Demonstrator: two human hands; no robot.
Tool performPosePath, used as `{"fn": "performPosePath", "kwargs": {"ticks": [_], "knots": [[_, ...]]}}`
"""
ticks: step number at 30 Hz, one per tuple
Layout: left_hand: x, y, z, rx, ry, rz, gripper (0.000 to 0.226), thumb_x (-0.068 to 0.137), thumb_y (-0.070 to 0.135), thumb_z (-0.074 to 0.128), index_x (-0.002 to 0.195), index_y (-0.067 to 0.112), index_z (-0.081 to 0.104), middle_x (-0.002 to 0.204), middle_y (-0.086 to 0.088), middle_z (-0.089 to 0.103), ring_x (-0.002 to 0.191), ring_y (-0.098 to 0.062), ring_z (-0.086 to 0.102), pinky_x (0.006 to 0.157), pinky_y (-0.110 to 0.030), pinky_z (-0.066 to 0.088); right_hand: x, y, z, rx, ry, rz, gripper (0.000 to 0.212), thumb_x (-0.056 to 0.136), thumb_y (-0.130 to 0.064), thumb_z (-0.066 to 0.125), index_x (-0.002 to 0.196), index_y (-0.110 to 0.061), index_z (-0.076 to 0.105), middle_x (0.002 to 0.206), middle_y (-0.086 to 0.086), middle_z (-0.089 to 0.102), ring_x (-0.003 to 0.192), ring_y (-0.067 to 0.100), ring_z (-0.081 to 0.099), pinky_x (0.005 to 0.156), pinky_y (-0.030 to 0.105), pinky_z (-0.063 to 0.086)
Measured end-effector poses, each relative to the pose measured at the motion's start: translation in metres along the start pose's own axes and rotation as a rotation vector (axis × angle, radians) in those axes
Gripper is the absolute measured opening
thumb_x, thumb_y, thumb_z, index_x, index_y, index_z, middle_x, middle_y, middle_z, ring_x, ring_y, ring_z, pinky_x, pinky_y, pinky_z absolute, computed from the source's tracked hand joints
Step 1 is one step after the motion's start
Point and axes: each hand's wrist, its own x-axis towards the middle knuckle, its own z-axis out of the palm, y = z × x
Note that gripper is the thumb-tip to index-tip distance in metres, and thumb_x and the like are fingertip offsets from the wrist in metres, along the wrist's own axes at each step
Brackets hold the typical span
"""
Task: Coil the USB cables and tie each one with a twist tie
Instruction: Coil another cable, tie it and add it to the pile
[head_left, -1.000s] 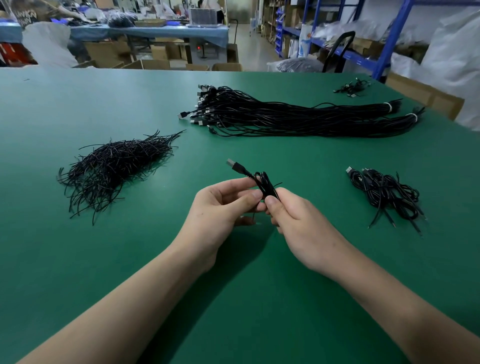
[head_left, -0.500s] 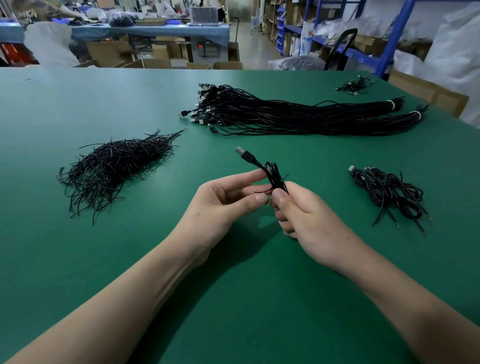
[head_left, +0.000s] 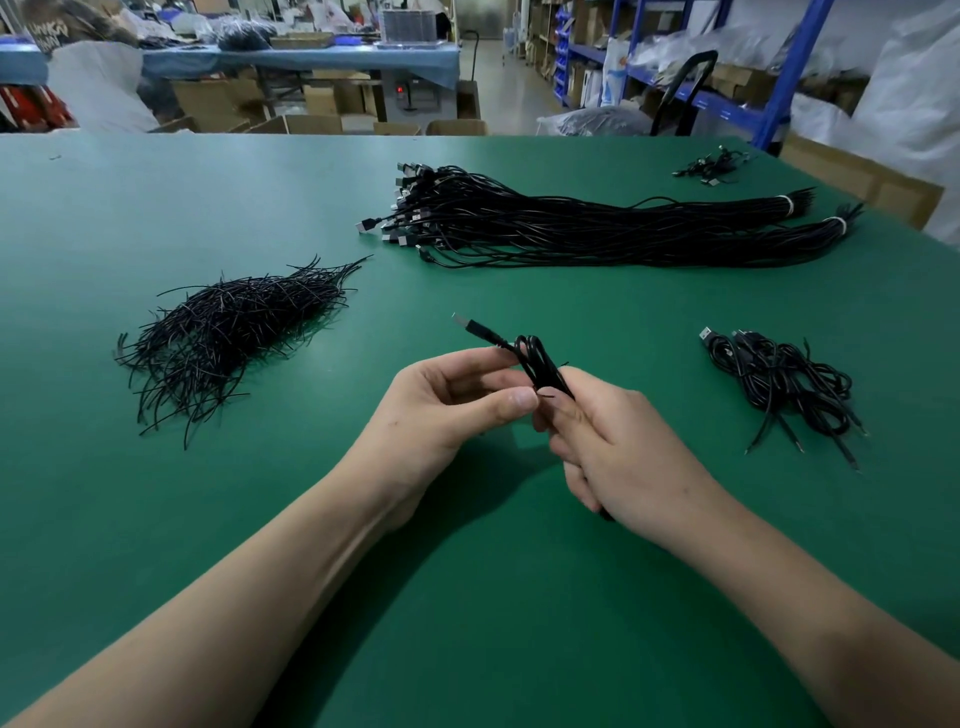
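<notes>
Fingers (head_left: 519, 400) of left hand (head_left: 441, 410): curled, thumb tip pinched against coiled USB cable (head_left: 540, 364).
Fingers (head_left: 563, 421) of right hand (head_left: 618, 447): curled round lower part of same coil, gripping it.
Coil: black, held just above green counter (head_left: 156, 519), between both hands; plug (head_left: 470, 327) jutting up and left past the fingers.
Thin black tie end (head_left: 546, 396) at the thumb tips; wrapped or loose, cannot tell.
Left of the fingers, well apart: heap of black twist ties (head_left: 234, 332).
Beyond the fingers: long bundle of uncoiled cables (head_left: 597, 228), banded white at right ends.
Right of the fingers: small pile of tied coils (head_left: 779, 379).
Far beyond, to the right: few stray cables (head_left: 711, 166).
</notes>
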Motion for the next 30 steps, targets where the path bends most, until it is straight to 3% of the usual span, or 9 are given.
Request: {"fn": "performPosePath", "kwargs": {"ticks": [3,6,8,14,18,21,25,27,30], "knots": [[0.000,-0.001,-0.002,0.038,-0.008,-0.010,0.033,0.072,0.017,0.080,0.103,0.007,0.076,0.097,-0.010,0.077,0.092,-0.018,0.071,0.087,-0.019,0.051,-0.003,-0.006,-0.001,-0.313,-0.003,-0.032,0.026,0.106,-0.037,0.037,0.093,-0.019,0.051,0.068,-0.003,0.056,0.058,0.024,0.051,0.057,0.047,0.047],[0.000,0.001,-0.002,0.108,0.027,-0.022,0.037,0.065,0.023,0.083,0.099,0.010,0.077,0.103,-0.011,0.077,0.098,-0.017,0.073,0.091,-0.020,0.053,-0.005,-0.012,0.001,-0.533,0.011,-0.024,0.028,0.106,-0.035,0.033,0.080,-0.027,0.033,0.069,-0.003,0.051,0.064,0.024,0.052,0.061,0.044,0.042],[0.000,0.001,-0.001,0.124,0.031,-0.020,0.037,0.064,0.024,0.084,0.100,0.014,0.078,0.109,-0.011,0.077,0.103,-0.018,0.072,0.092,-0.020,0.053,-0.005,-0.015,0.005,-0.607,0.002,-0.033,0.027,0.106,-0.032,0.029,0.080,-0.027,0.027,0.071,-0.005,0.050,0.068,0.027,0.052,0.062,0.044,0.039],[-0.003,-0.002,0.003,0.119,0.014,-0.025,0.030,0.071,0.026,0.080,0.096,0.010,0.080,0.102,-0.005,0.079,0.099,-0.015,0.074,0.091,-0.020,0.054,-0.007,-0.017,0.008,-0.701,0.011,-0.082,0.013,0.108,-0.029,0.027,0.102,-0.025,0.038,0.075,-0.009,0.048,0.068,0.026,0.049,0.062,0.040,0.035],[-0.003,-0.001,0.004,0.108,0.018,-0.002,0.016,0.082,0.015,0.076,0.097,0.011,0.080,0.100,-0.007,0.078,0.098,-0.015,0.073,0.093,-0.024,0.055,-0.008,-0.015,0.007,-0.468,0.013,-0.032,0.020,0.101,-0.039,0.033,0.092,-0.028,0.047,0.071,-0.010,0.054,0.068,0.016,0.054,0.062,0.041,0.040],[-0.002,0.001,0.002,0.148,0.021,0.006,0.008,0.088,0.009,0.073,0.093,0.008,0.079,0.089,-0.005,0.077,0.085,-0.014,0.068,0.089,-0.023,0.053,0.002,-0.007,0.003,-0.067,-0.052,0.079,0.030,0.090,-0.041,0.034,0.092,-0.018,0.052,0.065,-0.013,0.045,0.059,0.009,0.041,0.059,0.034,0.035],[-0.001,0.002,0.001,0.140,0.044,0.008,0.011,0.088,0.010,0.073,0.097,0.005,0.077,0.089,-0.005,0.075,0.085,-0.012,0.067,0.087,-0.021,0.054,0.009,0.001,-0.003,0.403,-0.171,0.189,0.025,0.107,-0.025,0.035,0.098,-0.011,0.053,0.072,-0.006,0.028,0.058,0.008,0.021,0.052,0.021,0.019],[-0.001,0.002,0.001,0.112,0.052,0.010,0.014,0.085,0.013,0.075,0.097,0.006,0.076,0.089,-0.003,0.076,0.085,-0.011,0.069,0.084,-0.020,0.054,0.007,0.005,-0.006,0.520,-0.255,0.188,0.032,0.109,-0.028,0.037,0.110,-0.005,0.059,0.074,-0.005,0.033,0.061,0.008,0.026,0.054,0.023,0.023],[0.000,0.001,0.000,0.071,0.034,0.016,0.022,0.080,0.020,0.076,0.098,0.008,0.075,0.088,-0.003,0.076,0.083,-0.013,0.070,0.084,-0.021,0.053,0.005,0.008,-0.011,0.599,-0.322,0.201,0.043,0.107,-0.031,0.040,0.124,0.006,0.054,0.075,-0.004,0.044,0.061,0.008,0.038,0.055,0.022,0.034]]}}
